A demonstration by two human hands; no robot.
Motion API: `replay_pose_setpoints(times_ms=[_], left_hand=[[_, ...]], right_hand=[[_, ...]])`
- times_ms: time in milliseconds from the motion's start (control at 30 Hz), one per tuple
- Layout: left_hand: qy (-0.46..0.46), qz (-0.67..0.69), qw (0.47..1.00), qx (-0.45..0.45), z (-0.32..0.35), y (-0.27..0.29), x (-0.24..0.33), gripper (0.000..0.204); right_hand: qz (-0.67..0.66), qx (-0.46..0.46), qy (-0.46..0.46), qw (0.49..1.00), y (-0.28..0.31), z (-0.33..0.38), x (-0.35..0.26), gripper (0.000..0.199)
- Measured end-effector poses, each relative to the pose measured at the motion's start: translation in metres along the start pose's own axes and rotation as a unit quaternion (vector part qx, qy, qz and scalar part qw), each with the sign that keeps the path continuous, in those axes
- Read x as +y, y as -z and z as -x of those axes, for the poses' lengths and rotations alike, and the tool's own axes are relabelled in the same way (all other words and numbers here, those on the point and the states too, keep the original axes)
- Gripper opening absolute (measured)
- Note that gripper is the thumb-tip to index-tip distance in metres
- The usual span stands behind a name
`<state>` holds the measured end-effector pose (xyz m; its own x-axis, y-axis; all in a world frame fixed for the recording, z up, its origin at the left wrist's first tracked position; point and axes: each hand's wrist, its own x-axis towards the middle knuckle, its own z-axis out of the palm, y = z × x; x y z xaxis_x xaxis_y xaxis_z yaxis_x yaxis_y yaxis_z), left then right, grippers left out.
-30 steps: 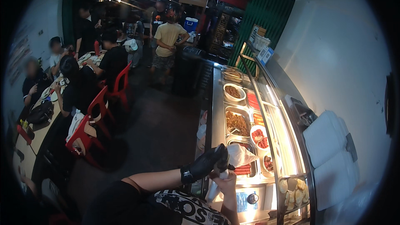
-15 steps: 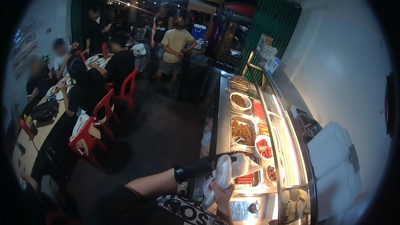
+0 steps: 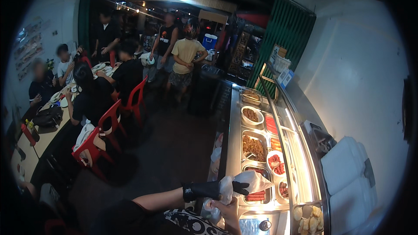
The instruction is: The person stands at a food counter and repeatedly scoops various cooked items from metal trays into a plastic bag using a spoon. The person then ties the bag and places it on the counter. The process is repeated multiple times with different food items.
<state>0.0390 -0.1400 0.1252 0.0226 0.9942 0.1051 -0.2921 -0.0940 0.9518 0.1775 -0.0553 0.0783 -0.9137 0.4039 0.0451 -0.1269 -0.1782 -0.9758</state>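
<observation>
Both my hands are closed on a thin, translucent white plastic bag (image 3: 256,182) held over the near end of the food counter. My left hand (image 3: 204,191), in a black glove, reaches across from the left, with bag film bunched around its fingers. Just below it, my bare right hand (image 3: 227,210) grips the lower, gathered part of the bag. What the bag contains cannot be made out. Beneath the bag, a metal tray of red sausages (image 3: 256,196) is partly covered by it.
Lit trays of food (image 3: 254,146) and white bowls (image 3: 252,115) run away along the counter behind a glass front (image 3: 283,130). Foam boxes (image 3: 348,182) are stacked at right. Red chairs (image 3: 91,150) and seated people line a table (image 3: 61,126) at left; others stand farther back.
My hands and the bag sit slightly lower in the view. Black gloved fingers now show against the bag, and the right hand has shifted a little along its gathered part.
</observation>
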Motion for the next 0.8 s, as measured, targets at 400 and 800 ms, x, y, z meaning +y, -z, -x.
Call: replay_pose_setpoints(times_ms=[400, 800], left_hand=[[-0.022, -0.109, 0.994, 0.005, 0.018, -0.005, 0.002, 0.039], [-0.089, -0.332, 0.920, 0.188, 0.015, 0.029, -0.024, 0.032]], right_hand=[[0.031, -0.028, -0.011, 0.999, -0.014, 0.007, -0.005, 0.016], [0.310, -0.001, 0.139, 0.940, -0.010, -0.012, -0.031, 0.031]])
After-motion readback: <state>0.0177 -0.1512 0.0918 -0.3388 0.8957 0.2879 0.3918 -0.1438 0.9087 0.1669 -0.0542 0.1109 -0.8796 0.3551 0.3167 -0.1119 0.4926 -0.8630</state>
